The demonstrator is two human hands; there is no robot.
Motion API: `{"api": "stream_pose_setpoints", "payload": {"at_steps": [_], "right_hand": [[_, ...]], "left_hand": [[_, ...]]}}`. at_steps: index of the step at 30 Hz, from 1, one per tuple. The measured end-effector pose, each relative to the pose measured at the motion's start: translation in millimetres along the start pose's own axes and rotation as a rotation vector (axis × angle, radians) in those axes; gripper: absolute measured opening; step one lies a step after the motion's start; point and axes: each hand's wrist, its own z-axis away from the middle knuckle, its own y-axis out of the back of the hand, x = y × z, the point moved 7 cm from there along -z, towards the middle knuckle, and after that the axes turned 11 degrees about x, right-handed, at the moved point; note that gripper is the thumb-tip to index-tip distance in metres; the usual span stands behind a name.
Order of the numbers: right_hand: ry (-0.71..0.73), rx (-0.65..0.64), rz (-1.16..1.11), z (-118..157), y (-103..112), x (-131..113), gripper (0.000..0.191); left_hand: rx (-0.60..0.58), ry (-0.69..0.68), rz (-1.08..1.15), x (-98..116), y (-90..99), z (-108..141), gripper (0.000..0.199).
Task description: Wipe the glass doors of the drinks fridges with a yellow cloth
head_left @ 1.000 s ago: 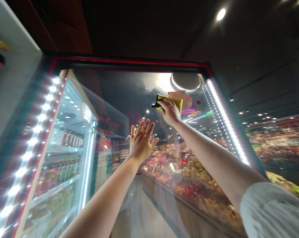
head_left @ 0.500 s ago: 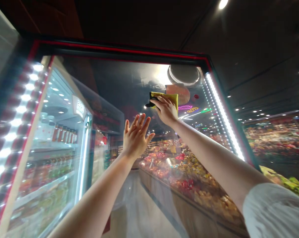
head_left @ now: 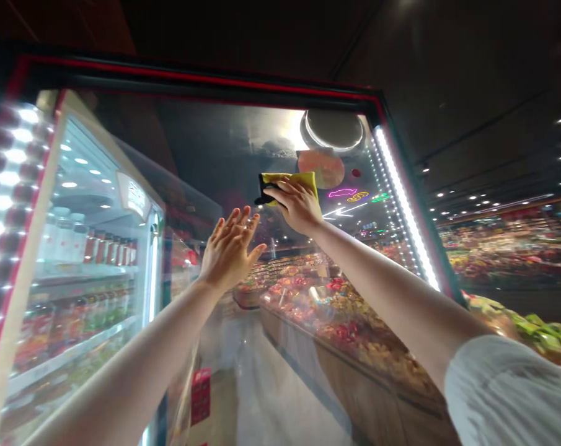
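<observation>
My right hand [head_left: 299, 203] presses a folded yellow cleaning cloth [head_left: 310, 181] with a black edge flat against the upper part of a large glass pane [head_left: 206, 139]. The fingers lie over the cloth's black part, and the arm is stretched up. Lower and to the left, my left hand [head_left: 229, 251] is raised with its palm toward the pane and its fingers apart, holding nothing. Whether its palm touches the glass cannot be made out. A dark frame with a red line [head_left: 206, 80] borders the pane along the top.
Bright LED strips [head_left: 405, 204] run down the pane's sides. Lit shelves of bottles [head_left: 108, 248] show at left. Through or in the glass appear a produce stand [head_left: 317, 310] and a pale floor [head_left: 256, 378]. Green produce [head_left: 540, 334] lies at far right.
My right hand and the cloth have slid slightly left across the glass. My left hand has moved left and tilted a little. The whole view has shifted somewhat.
</observation>
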Motion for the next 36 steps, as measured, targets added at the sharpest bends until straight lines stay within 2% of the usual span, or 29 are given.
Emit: {"api": "stream_pose_setpoints", "payload": {"at_steps": [2,4,6,8,12,14,15,18,20,21,23,25,27,29,32,34,36], "right_hand": [[-0.027,-0.007,0.002,1.6,7.0,15.1,0.042],[-0.142,0.032,0.023,-7.7,8.6,30.7,0.045],[-0.269,0.078,0.054,-20.0,2.6,32.7,0.047],[-0.301,0.087,0.072,-27.2,-8.5,15.1,0.047],[-0.062,0.017,0.034,-15.0,-20.0,-34.7,0.043],[-0.010,0.006,0.017,-8.1,-16.9,-36.0,0.041],[-0.043,0.018,0.020,-9.2,-15.4,-29.5,0.041],[-0.278,0.100,0.058,-28.2,-19.3,-9.0,0.044],[-0.367,0.129,0.067,-44.1,-31.2,-17.6,0.046],[-0.351,0.126,0.056,-50.1,-38.4,-30.4,0.047],[-0.217,0.094,0.009,-52.7,-50.1,-64.0,0.047],[-0.056,0.048,-0.038,-41.0,-52.9,-89.7,0.045],[0.021,0.022,-0.055,-24.6,-46.9,-91.9,0.044],[-0.021,0.046,-0.029,-17.2,-37.8,-72.8,0.043],[-0.264,0.144,0.040,-28.2,-32.8,-40.0,0.044],[-0.360,0.157,0.067,-40.9,-40.3,-43.7,0.045],[-0.304,0.111,0.046,-49.2,-51.7,-69.5,0.045]], "left_hand": [[0.027,0.035,-0.011,-12.1,6.0,-0.6,0.069],[0.048,0.056,-0.019,-22.3,10.7,-0.9,0.070],[0.050,0.046,-0.025,-28.4,13.1,-0.4,0.071],[0.042,0.031,-0.034,-33.1,14.4,1.6,0.070],[0.033,0.027,-0.048,-48.2,19.5,10.9,0.072],[0.034,0.042,-0.059,-60.7,24.4,17.6,0.075],[0.034,0.052,-0.065,-67.7,26.9,21.3,0.076],[0.014,0.080,-0.074,-87.8,31.1,31.6,0.081],[-0.018,0.095,-0.061,-97.2,29.6,36.7,0.083],[-0.030,0.101,-0.053,-100.2,28.3,38.3,0.083],[-0.038,0.109,-0.039,-102.5,26.5,40.2,0.082],[-0.033,0.114,-0.029,-102.1,26.3,41.9,0.082],[-0.033,0.109,-0.020,-100.9,27.4,45.4,0.082],[-0.037,0.092,-0.013,-100.6,29.9,51.1,0.083],[-0.056,0.068,-0.007,-102.7,33.2,60.9,0.085],[-0.068,0.068,-0.003,-104.4,34.2,65.0,0.085],[-0.068,0.072,0.002,-104.4,35.0,66.6,0.084]]}}
